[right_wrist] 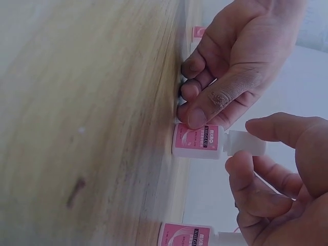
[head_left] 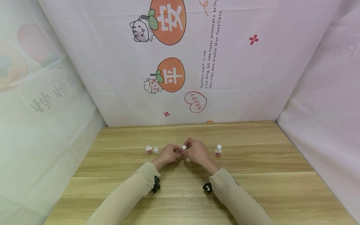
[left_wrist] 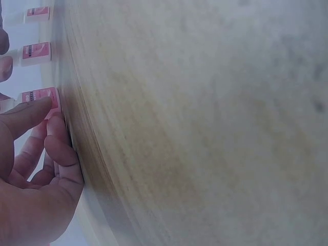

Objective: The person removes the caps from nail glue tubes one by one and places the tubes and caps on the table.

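Note:
A small nail glue bottle (right_wrist: 197, 139) with a pink label stands upright on the table between the hands. My left hand (head_left: 170, 153) holds its body low, thumb against the label. The bottle's white cap (right_wrist: 246, 143) is pinched between the thumb and finger of my right hand (head_left: 197, 152). The cap sits on the bottle's neck. Left of the hands stands another pink-labelled bottle (head_left: 149, 150) with a narrow white top. Next to it is a small white cap (head_left: 156, 151), standing by itself on the wood.
A capped bottle of the same kind (head_left: 218, 150) stands to the right of the hands. Two more pink-labelled bottles show past the held one in the left wrist view. The wooden table (head_left: 180, 197) meets a printed white cloth (head_left: 239, 78) at its back edge.

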Demonstrator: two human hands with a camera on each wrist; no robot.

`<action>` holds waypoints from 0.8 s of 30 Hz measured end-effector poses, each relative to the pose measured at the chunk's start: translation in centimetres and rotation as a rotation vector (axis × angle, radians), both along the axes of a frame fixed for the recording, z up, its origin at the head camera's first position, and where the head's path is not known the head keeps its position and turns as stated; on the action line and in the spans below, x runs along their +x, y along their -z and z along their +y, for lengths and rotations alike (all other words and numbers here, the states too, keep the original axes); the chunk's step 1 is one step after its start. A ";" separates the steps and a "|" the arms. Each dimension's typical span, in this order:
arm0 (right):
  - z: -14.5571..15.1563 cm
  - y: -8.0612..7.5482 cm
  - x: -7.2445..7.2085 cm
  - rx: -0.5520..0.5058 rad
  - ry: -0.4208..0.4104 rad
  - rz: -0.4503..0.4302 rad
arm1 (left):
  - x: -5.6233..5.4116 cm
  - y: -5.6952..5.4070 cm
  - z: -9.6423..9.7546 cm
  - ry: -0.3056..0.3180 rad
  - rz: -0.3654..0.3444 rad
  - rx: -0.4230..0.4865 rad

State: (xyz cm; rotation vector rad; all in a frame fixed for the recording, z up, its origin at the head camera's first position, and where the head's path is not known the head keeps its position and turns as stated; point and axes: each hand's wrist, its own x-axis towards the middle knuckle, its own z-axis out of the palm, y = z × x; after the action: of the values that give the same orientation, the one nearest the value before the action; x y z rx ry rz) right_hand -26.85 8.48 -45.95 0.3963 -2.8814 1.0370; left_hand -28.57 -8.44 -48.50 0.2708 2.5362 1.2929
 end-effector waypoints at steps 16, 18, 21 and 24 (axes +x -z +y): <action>-0.1 0.0 -0.1 -0.007 0.009 0.005 | -0.1 -0.1 -0.1 0.003 0.000 -0.024; -0.1 0.0 -0.1 -0.003 0.013 0.001 | -0.1 -0.1 -0.1 0.004 0.000 -0.024; -0.1 0.0 0.0 0.009 0.003 0.012 | -0.1 0.0 -0.1 0.005 -0.001 -0.018; -0.1 0.0 0.1 0.013 -0.004 0.022 | -0.1 0.0 -0.1 0.007 0.005 -0.021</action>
State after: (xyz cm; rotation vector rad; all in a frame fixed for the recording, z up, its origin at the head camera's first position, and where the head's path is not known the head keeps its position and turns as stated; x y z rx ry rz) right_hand -26.79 8.42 -45.93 0.4113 -2.8704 1.0076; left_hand -28.64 -8.51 -48.53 0.2780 2.5491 1.2643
